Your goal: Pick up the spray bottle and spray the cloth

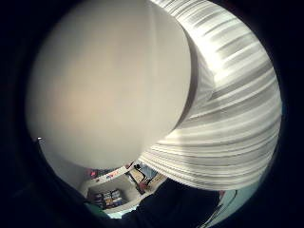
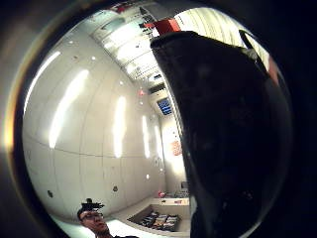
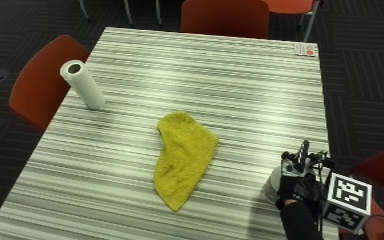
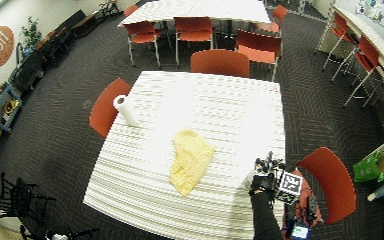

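One yellow cloth (image 3: 184, 158), soft and nubbly like terry, lies crumpled in a long, tapering shape at the middle of the striped grey-and-white table (image 3: 205, 70). Well apart from it, near the table's right edge, stands the spray bottle (image 3: 272, 186), a smooth, rounded white body. The gloved right hand (image 3: 297, 186) is against the bottle; whether its fingers are curled round it cannot be told. Across the table, a white paper towel roll (image 3: 83, 84) stands upright, a plain cylinder with a hollow core.
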